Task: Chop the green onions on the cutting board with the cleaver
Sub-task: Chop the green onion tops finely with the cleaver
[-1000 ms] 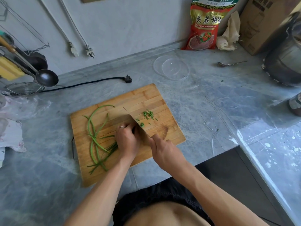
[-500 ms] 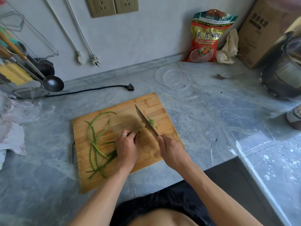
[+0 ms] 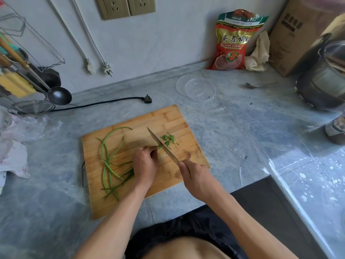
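Chopping under way, few cuts made
Cleaver (image 3: 162, 145), tilted flat a second before, stood edge-down; right hand (image 3: 196, 177) clenched its handle, left hand (image 3: 145, 161) pinned onions (image 3: 110, 165)

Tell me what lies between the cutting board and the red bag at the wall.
In the head view, a clear plastic lid on the grey counter, between cutting board and red bag.

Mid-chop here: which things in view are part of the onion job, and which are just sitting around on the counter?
In the job:
cleaver, in the right hand
green onions, bunched under the left hand
chopped pieces
cutting board

Lying about:
clear lid
spoon
red snack bag
black plug
ladle
cardboard box
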